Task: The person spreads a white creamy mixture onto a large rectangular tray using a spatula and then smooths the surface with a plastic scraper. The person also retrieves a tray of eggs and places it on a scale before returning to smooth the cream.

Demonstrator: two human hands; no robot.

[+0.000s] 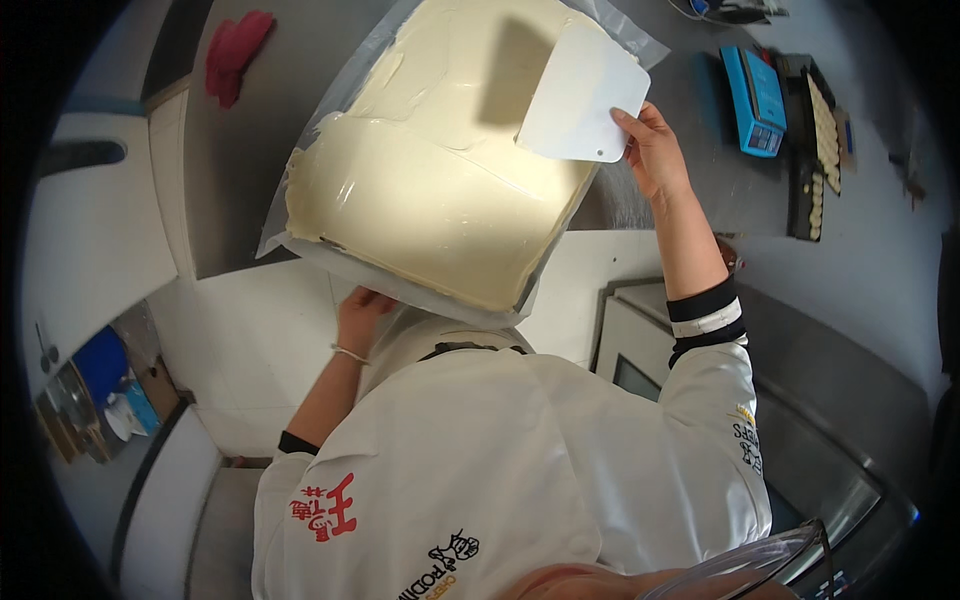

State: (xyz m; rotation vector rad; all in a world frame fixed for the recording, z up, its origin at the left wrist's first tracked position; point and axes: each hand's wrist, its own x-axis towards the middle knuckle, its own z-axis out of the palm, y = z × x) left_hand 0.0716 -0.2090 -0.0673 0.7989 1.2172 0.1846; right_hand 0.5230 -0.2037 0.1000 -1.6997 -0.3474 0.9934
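My right hand (654,150) pinches a corner of a flat white plastic dough scraper (585,94), thumb on top. The scraper is over the right side of a large sheet of pale cream-coloured batter (420,195), its lower left corner close to the surface. The batter is smooth and glossy nearest me, with ridges and streaks farther off. It fills a paper-lined baking tray (334,242), mostly hidden, whose near end juts past the table edge. White baking paper (420,296) sticks out around it. My left hand (364,311) is at the tray's near edge, fingers partly hidden beneath the paper.
On the steel table (247,172) lies a crumpled pink-red cloth or glove (236,56). To the right stand a blue digital scale (756,101) and dark trays (808,196) of small pale round pieces. A white-fronted appliance (637,337) stands below the table, on the right.
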